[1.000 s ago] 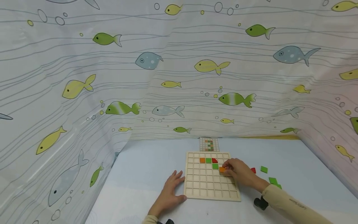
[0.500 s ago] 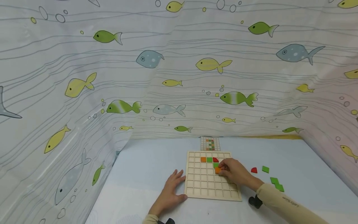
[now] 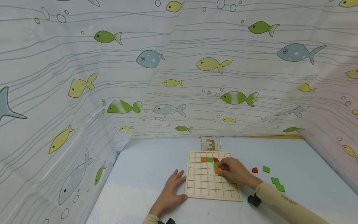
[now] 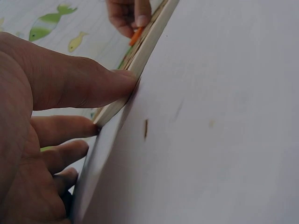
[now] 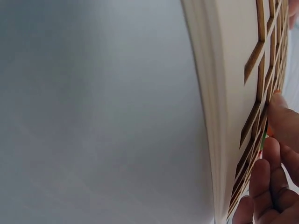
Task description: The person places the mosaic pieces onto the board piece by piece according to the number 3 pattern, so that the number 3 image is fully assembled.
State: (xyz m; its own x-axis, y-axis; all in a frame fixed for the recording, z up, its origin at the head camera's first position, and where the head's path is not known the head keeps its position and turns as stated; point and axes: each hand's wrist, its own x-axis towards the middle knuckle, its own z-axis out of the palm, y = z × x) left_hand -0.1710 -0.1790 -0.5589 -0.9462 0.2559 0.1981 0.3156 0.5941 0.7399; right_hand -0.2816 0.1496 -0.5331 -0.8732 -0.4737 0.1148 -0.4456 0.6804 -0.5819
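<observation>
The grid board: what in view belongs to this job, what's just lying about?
Belong:
grid board
orange tile in the right hand
left hand, touching the board
loose green tiles, loose red tile, patterned card (probably)

Just there:
fish-print backdrop
black wrist devices

White sheeting (image 3: 179,70) printed with fish fills the upper frame, pinkish at right. A pale tabletop (image 3: 148,161) spans the lower centre.

Noted card (image 3: 211,144) at 12 o'clock of board (image 3: 207,186), loose tiles (image 3: 275,180) at 3, left hand (image 3: 171,190) at 8; row of tiles (image 3: 210,160) inside, toward 12.
</observation>
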